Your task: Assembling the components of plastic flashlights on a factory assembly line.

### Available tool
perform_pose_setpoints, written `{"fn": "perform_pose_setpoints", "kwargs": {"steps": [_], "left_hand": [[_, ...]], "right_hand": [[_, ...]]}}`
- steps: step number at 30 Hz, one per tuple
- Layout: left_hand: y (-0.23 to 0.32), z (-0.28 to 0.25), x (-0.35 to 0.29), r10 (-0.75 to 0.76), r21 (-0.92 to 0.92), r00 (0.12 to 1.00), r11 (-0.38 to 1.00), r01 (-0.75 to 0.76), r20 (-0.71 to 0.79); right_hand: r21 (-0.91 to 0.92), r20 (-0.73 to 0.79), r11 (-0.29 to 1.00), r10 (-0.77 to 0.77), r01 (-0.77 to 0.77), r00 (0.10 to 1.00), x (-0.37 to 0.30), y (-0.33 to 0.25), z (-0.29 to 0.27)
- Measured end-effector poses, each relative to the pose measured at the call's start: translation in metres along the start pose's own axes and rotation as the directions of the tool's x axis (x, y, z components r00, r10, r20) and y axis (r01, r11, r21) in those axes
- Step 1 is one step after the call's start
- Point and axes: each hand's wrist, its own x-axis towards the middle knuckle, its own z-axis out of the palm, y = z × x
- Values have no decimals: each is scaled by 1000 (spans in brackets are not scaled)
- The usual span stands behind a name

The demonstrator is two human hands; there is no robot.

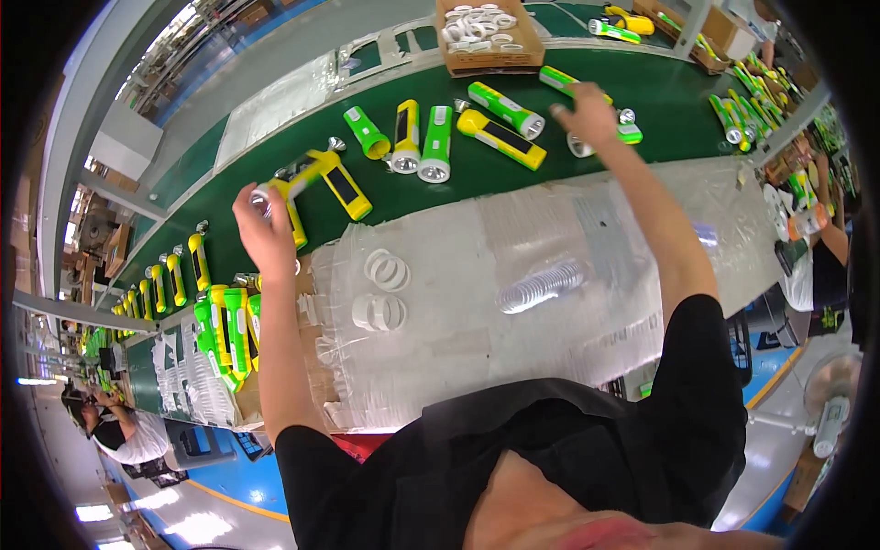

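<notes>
My left hand (263, 236) is closed around the head end of a yellow flashlight (294, 226) at the left of the green belt. A blurred yellow flashlight part (305, 172) touches it, beside a yellow flashlight with a dark panel (345, 187). My right hand (589, 119) hovers over the belt at the right, thumb and fingers apart. Under it lie a green flashlight (556, 80) and a white-green flashlight (629, 134), both partly hidden. Between my hands lie an open-ended green flashlight body (366, 133) and several green or yellow flashlights (437, 145).
A plastic-covered worktable (458, 357) stands before me, with white rings (388, 270) and a stack of clear rings (543, 286). A carton of white rings (495, 64) sits beyond the green belt (678, 101). Flashlights are piled (229, 332) at left; co-workers stand at both sides.
</notes>
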Motion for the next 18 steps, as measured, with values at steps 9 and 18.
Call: {"fn": "perform_pose_setpoints", "kwargs": {"steps": [9, 18], "left_hand": [[-78, 57, -9, 130, 336, 897, 897, -288, 423], [128, 47, -17, 475, -368, 819, 860, -355, 321]], "right_hand": [[-289, 234, 957, 95, -24, 967, 56, 77, 18], [190, -107, 694, -688, 694, 718, -31, -44, -133]]}}
